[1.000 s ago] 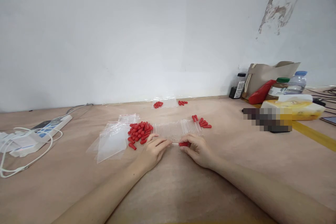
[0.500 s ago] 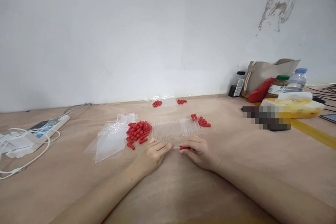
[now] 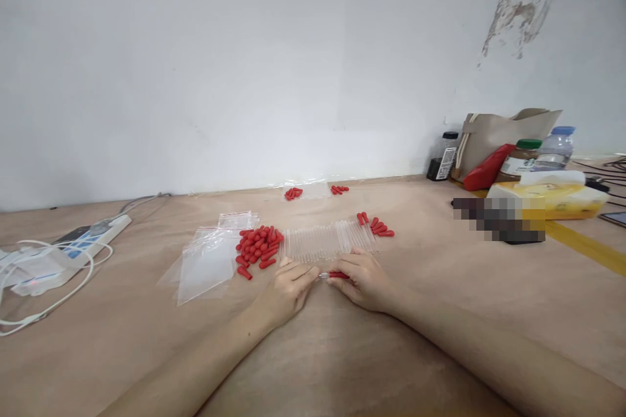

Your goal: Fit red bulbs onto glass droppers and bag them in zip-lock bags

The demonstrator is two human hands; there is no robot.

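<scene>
"Which step is the person working on?"

"Judging by the hold, a red rubber bulb (image 3: 338, 275) is being fitted onto one end of a thin clear tube (image 3: 323, 275). The two are lying in line between the hands, low over the brown tabletop (image 3: 313, 358)."

"How are the fingers standing?"

"The left hand (image 3: 293, 285) is pinching the tube, fingertips bunched narrow and hiding most of it. The right hand (image 3: 362, 279) is gripping the bulb between thumb and fingers. How far the tube is reaching inside, the view isn't showing."

"And the loose parts?"

"A row of clear tubes (image 3: 310, 241) is lying just beyond the hands. A pile of red bulbs (image 3: 257, 245) is sitting at its left end, a smaller group of bulbs (image 3: 379, 227) by its right, and clear plastic bags (image 3: 206, 265) are lying left of the pile."

"So what is the next move calling for?"

"Probably a steady left pinch and a straight, gentle push from the right; a crooked one could be straining the tube."
</scene>
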